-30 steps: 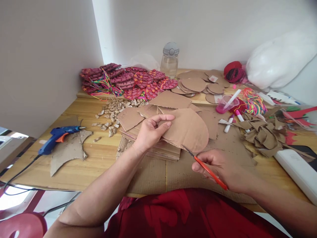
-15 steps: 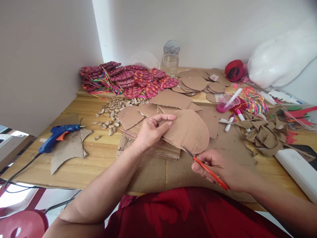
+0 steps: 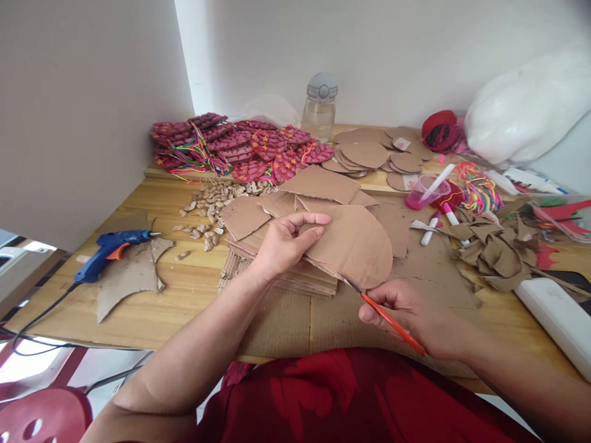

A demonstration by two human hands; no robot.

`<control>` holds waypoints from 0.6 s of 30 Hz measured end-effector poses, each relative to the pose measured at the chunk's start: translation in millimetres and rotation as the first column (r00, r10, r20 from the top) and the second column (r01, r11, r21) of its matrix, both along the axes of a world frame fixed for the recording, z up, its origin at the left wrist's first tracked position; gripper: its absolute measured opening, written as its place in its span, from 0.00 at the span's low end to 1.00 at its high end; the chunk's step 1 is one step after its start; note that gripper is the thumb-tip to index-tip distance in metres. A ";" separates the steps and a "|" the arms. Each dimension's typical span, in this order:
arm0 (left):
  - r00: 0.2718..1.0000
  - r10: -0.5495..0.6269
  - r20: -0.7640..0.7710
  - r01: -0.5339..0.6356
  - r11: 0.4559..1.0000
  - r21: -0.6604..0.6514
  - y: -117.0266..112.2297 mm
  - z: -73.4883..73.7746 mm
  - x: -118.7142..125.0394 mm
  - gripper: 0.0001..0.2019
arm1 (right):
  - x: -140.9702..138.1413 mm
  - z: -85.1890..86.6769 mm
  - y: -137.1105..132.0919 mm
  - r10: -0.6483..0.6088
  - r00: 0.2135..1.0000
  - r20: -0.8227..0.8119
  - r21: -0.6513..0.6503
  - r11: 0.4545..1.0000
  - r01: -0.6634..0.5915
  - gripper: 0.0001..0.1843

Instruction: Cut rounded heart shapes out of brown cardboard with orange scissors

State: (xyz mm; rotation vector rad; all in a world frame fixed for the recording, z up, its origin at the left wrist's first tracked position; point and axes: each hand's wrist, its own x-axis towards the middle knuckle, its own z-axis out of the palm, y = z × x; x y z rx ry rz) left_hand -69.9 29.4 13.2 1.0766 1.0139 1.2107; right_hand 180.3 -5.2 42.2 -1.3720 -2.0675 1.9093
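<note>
My left hand (image 3: 292,243) pinches the left side of a piece of cardboard (image 3: 355,243) between thumb and fingers. The piece has a rounded right edge and is held above a stack of cardboard. In my right hand (image 3: 406,314) is a pair of scissors (image 3: 392,324) with orange-red handles. Their blades meet the lower edge of the held cardboard, and part of the blades is hidden by it. More cut cardboard pieces (image 3: 318,183) lie just behind, on the stack.
A blue glue gun (image 3: 108,252) rests at left on a cardboard scrap. Peanut shells (image 3: 210,206), decorated red pieces (image 3: 235,147), a water bottle (image 3: 319,111) and cardboard discs (image 3: 362,155) stand behind. At right are markers (image 3: 430,229), cardboard offcuts (image 3: 501,249) and a white power strip (image 3: 554,323).
The whole view has shifted very slightly. Both hands, the scissors and the cardboard keep nearly the same position relative to each other.
</note>
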 end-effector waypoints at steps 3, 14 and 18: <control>1.000 0.014 0.028 -0.014 1.000 0.000 -0.3 0.6 0.8 0.14 | -1.6 -1.4 -3.3 -0.045 0.998 -0.032 -0.036 0.998 0.044 0.28; 0.996 0.057 0.067 -0.059 0.998 0.025 -1.5 1.3 2.8 0.16 | 1.3 -10.3 -5.4 -0.164 0.986 -0.041 -0.136 0.978 0.157 0.24; 0.999 0.052 -0.014 -0.051 0.997 0.053 -2.5 0.7 3.9 0.18 | 6.1 -21.5 -6.0 -0.138 0.986 -0.089 -0.165 0.979 0.122 0.24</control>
